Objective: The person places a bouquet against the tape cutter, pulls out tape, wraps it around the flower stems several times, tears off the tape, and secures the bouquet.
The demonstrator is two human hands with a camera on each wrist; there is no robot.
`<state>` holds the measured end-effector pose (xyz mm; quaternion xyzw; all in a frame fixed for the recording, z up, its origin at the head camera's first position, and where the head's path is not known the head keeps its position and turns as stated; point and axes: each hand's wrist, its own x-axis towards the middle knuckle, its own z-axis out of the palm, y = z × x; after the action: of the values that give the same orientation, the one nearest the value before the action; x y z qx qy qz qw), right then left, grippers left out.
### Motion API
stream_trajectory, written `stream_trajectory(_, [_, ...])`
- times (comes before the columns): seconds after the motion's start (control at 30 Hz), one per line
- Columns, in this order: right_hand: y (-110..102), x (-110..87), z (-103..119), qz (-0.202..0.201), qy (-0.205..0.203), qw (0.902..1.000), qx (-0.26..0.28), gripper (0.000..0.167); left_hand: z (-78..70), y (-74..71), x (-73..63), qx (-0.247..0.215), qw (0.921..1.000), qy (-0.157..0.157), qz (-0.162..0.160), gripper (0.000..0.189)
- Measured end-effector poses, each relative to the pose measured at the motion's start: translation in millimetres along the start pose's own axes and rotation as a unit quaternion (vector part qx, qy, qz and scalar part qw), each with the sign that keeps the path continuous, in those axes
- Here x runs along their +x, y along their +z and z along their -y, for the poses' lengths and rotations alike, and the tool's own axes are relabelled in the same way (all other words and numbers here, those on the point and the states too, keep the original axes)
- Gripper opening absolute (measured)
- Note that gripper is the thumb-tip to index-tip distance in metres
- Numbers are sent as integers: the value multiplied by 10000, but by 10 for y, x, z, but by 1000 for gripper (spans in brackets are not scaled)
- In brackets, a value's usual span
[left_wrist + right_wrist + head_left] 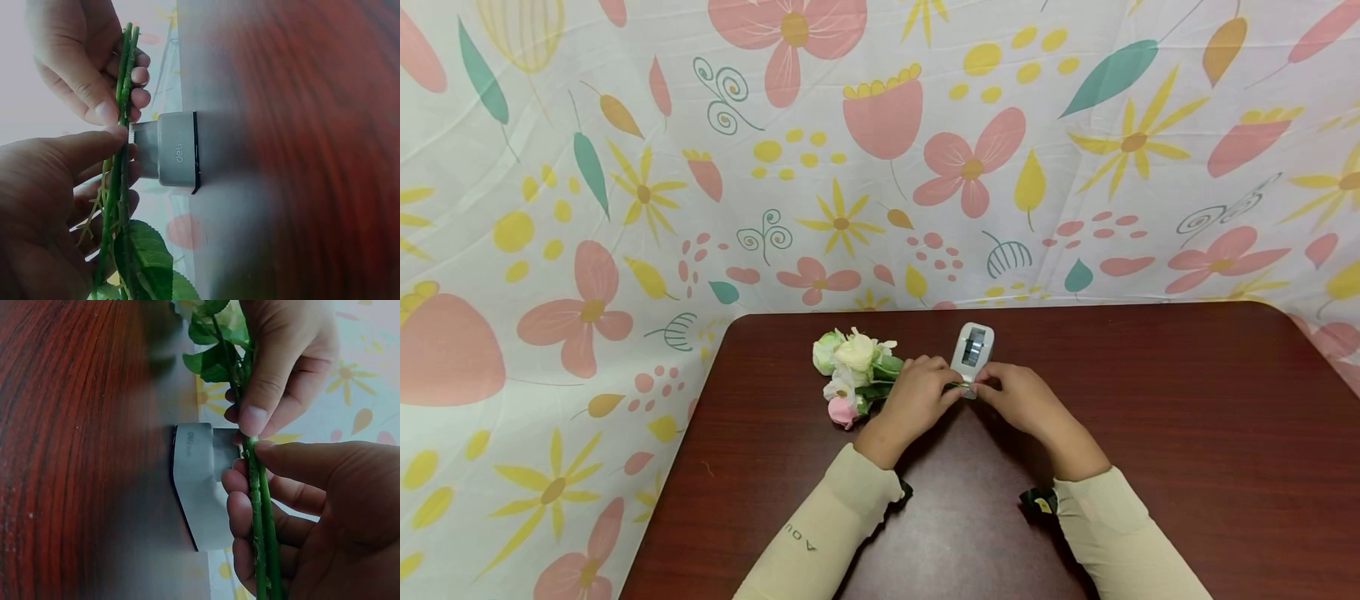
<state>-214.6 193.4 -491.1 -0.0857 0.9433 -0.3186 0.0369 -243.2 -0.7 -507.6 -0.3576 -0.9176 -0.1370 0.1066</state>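
Observation:
A bunch of artificial flowers (855, 354), white, cream and pink with green leaves, lies to the left, its heads over the table. My left hand (921, 392) grips the green stems (115, 181), thumb on the near side and fingers behind. Close beside it, my right hand (1018, 400) pinches the same stems (259, 519) nearer their cut ends, the two thumb tips almost meeting. Just beyond the hands stands a white-grey tape dispenser (973, 343), marked "deli" in the left wrist view. The stems pass in front of its toothed end, and fingers partly cover that end.
The dark red-brown wooden table (1187, 417) carries everything. A white cloth (865, 233) with printed flowers and leaves hangs behind its far edge. Black wrist straps (1039, 502) show at the sleeve cuffs.

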Motion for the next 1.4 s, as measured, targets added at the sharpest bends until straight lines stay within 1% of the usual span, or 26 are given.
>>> stream_trajectory(0.17, [-4, 3, 10, -34, -43, 10000, -62, 14, 16, 7, 9, -47, 9999, 70, -126, 19])
stream_trajectory(0.23, [-5, 5, 19, -61, -30, 9999, -79, 17, 19, 8, 10, -102, 9998, 73, -148, 19])
stream_trajectory(0.3, [-6, 9, 26, -147, 17, 9999, -73, 21, 21, 8, 8, -149, 9998, 69, -140, 19])
stream_trajectory(0.4, [-17, 15, 27, -393, 85, 9992, -52, 25, 23, 12, 9, -179, 9998, 56, -118, 18])
stream_trajectory(0.47, [-23, 24, 22, -517, 144, 9986, -21, 31, 26, 16, 12, -172, 9998, 43, -106, 17])
stream_trajectory(0.53, [-24, 34, 15, -573, 202, 9981, -68, 42, 31, 19, 17, -156, 9998, 31, -101, 17])
stream_trajectory(0.63, [-12, 59, 1, -458, 321, 9982, -224, 56, 37, 26, 23, -115, 9999, 30, -90, 17])
stream_trajectory(0.7, [-1, 76, -4, -350, 396, 9980, -359, 60, 39, 27, 23, -99, 9999, 40, -80, 16])
stream_trajectory(0.83, [11, 105, -19, -224, 443, 9974, -526, 61, 40, 32, 17, -88, 9999, 60, -71, 15])
stream_trajectory(1.03, [6, 140, -46, -472, 419, 9953, -741, 61, 37, 27, 21, -250, 9997, 49, -16, 14])
stream_trajectory(1.17, [-11, 167, -60, -500, 504, 9945, -769, 63, 39, 26, 27, -338, 9994, 66, 17, 14])
stream_trajectory(1.4, [-5, 218, -99, -526, 475, 9944, -786, 63, 34, 17, 23, -306, 9995, 35, 51, 16])
